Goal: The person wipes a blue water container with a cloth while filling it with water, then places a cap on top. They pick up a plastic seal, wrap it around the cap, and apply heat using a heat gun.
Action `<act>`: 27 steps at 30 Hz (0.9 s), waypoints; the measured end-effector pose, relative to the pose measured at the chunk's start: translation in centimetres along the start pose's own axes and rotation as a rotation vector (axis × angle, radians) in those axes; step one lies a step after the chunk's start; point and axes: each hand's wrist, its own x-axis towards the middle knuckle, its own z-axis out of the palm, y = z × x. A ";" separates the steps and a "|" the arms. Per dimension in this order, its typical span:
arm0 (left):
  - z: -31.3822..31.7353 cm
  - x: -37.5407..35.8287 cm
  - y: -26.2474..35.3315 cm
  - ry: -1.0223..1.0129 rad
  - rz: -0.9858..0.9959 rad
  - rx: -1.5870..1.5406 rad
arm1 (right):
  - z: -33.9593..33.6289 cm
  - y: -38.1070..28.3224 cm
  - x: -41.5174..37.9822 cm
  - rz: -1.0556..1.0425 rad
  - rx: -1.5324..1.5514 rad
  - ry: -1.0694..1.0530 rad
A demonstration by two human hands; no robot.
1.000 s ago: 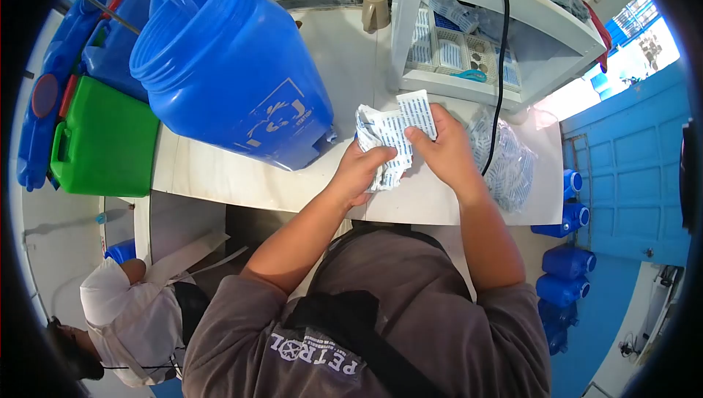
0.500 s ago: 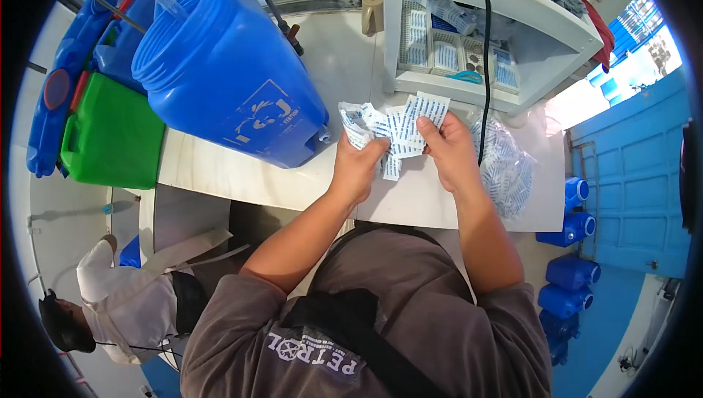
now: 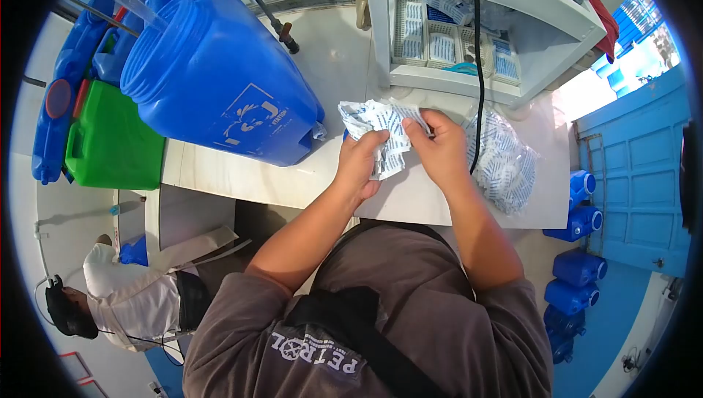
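A loose bunch of thin white seal-like pieces with blue print is held over the counter, between my two hands. My left hand is closed around the bunch's left side, with the thumb across it. My right hand pinches its right edge between thumb and bent fingers. Right of my right hand lies a clear plastic bag of similar blue-and-white pieces. To the left, a large blue water container stands on the counter, a clear tube or stream entering its open mouth.
A white shelf unit at the back holds baskets of printed pieces, and a black cable hangs before it. A green jug stands at far left. Blue jugs are stacked at right. Another person is at lower left.
The pieces that were fanned out in my right hand are now gathered against the bunch in my left hand. My right hand has moved slightly left, closer to my left hand.
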 end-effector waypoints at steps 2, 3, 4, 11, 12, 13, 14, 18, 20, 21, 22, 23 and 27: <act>0.3 0.1 -0.4 0.015 0.071 0.014 | -0.2 0.0 0.1 0.075 0.120 -0.034; 0.7 0.0 -0.5 0.030 0.142 0.026 | -0.4 -0.6 -0.1 0.157 0.289 -0.034; 0.9 0.0 -0.6 0.031 0.141 0.026 | -0.5 -0.9 -0.2 0.237 0.457 -0.032; 1.7 -0.2 -0.1 0.106 0.271 0.099 | -1.3 -0.9 -0.1 0.067 0.609 0.162; 1.6 -0.2 -0.1 0.121 0.267 0.108 | -1.3 -0.9 -0.1 0.146 0.641 0.028; 1.4 0.0 -0.2 0.121 0.266 0.110 | -1.3 -0.9 0.0 0.222 0.670 -0.106; 1.2 0.2 -0.4 0.092 0.301 0.149 | -1.3 -0.6 0.1 0.222 0.672 -0.102; 1.0 0.0 -0.8 0.023 0.315 0.192 | -0.3 2.5 0.5 0.090 0.156 -0.140; 0.5 0.2 -0.8 0.025 0.317 0.156 | -0.1 2.6 0.6 0.114 0.207 -0.014; 0.3 0.2 -0.7 0.025 0.316 0.120 | -0.3 1.3 0.3 0.199 0.398 -0.001; 0.1 0.2 -0.6 0.029 0.317 0.121 | -0.6 0.3 0.1 0.283 0.587 0.015; 0.1 0.2 -0.5 0.056 0.326 0.170 | -0.8 -0.2 0.0 0.283 0.588 0.013; 0.9 -0.5 -0.2 0.079 0.371 0.274 | -1.7 -1.0 0.3 0.057 0.227 -0.213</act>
